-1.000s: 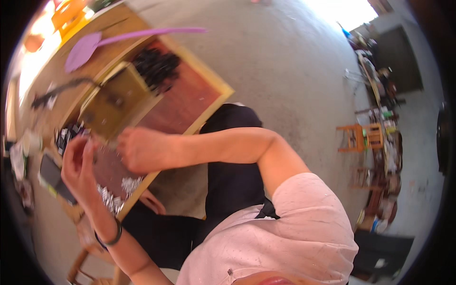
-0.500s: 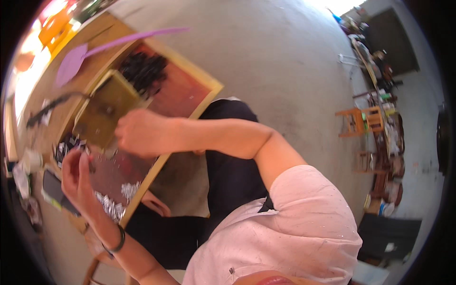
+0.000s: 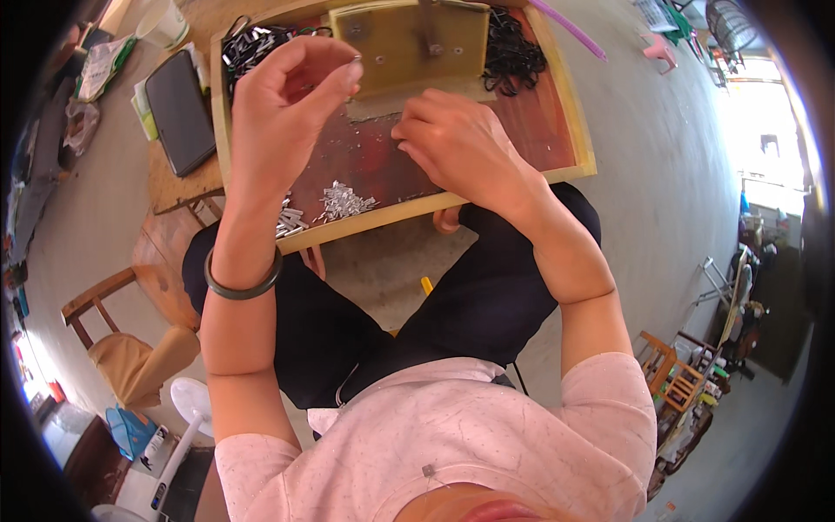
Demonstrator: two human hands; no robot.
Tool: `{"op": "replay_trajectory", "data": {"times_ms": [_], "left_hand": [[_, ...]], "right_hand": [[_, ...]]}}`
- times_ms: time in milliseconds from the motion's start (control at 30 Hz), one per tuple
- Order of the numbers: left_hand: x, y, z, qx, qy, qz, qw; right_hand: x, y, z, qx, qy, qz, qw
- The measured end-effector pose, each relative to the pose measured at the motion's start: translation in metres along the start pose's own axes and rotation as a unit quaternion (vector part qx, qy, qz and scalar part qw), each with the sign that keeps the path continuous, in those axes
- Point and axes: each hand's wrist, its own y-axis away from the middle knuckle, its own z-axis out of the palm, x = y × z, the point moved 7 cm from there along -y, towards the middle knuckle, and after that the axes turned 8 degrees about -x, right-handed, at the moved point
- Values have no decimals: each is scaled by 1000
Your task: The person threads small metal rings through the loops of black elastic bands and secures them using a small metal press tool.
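Observation:
My left hand (image 3: 291,100) is over the left part of a wooden-rimmed tray (image 3: 570,113) with a reddish bottom. Its thumb and forefinger pinch together, and whatever tiny thing sits at the tips is too small to name. My right hand (image 3: 461,143) hovers lower, in front of a yellowish block (image 3: 409,61), its fingers curled together; what they hold, if anything, is hidden. Small silver metal pieces (image 3: 344,202) lie heaped at the tray's near edge, with longer silver strips (image 3: 291,217) beside them, partly behind my left wrist. Black bands (image 3: 513,52) pile up right of the block.
Black pieces with silver ends (image 3: 257,48) fill the tray's far left corner. A dark phone (image 3: 180,113) and a pale cup (image 3: 163,24) stand left of the tray. A purple strip (image 3: 570,30) juts past the far right rim. A wooden chair (image 3: 130,339) is at left.
The whole view has swung round, so the tray now lies straight ahead. My left hand has come to a pinch, and my right hand has drawn back from the block toward the near side.

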Motion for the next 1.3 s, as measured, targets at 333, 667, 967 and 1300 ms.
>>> {"op": "replay_trajectory", "data": {"times_ms": [333, 667, 967, 1300], "left_hand": [[-4, -4, 5, -30, -41, 13, 999], [-14, 0, 18, -83, 8, -34, 996], [-15, 2, 20, -104, 88, -49, 990], [-12, 2, 23, -121, 96, -58, 986]], "right_hand": [[-16, -10, 5, -18, 105, -12, 994], [41, -11, -51, 137, -449, 87, 879], [32, -22, -47, 118, -403, 55, 906], [31, -24, -40, 113, -448, 43, 886]]}}
